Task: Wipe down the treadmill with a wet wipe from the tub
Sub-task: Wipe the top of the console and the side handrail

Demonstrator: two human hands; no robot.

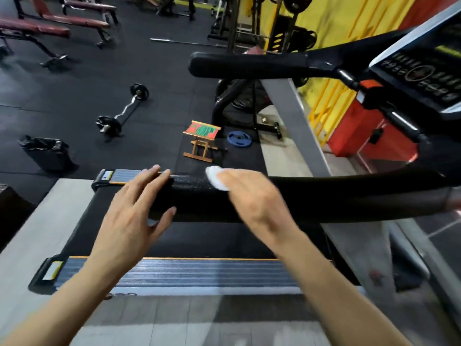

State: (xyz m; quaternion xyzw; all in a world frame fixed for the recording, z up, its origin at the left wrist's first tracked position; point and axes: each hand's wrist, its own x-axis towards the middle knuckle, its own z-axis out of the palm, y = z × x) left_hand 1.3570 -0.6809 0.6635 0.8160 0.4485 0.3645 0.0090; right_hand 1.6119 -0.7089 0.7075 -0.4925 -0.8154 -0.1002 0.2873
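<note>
A black treadmill fills the right and centre, with its near padded handrail [324,198] running across the middle, a far handrail [249,64] above, the console [421,78] at the upper right and the belt [199,240] below. My right hand [252,196] presses a white wet wipe [216,178] onto the top of the near handrail. My left hand [134,216] hovers with fingers spread at the rail's free end, holding nothing. The tub of wipes is not in view.
On the black gym floor beyond the treadmill stand a small wooden folding stool [202,141], a blue weight plate [239,139], a curl barbell [122,112] and a bin lined with a black bag [46,152]. Benches [62,21] stand at the far left.
</note>
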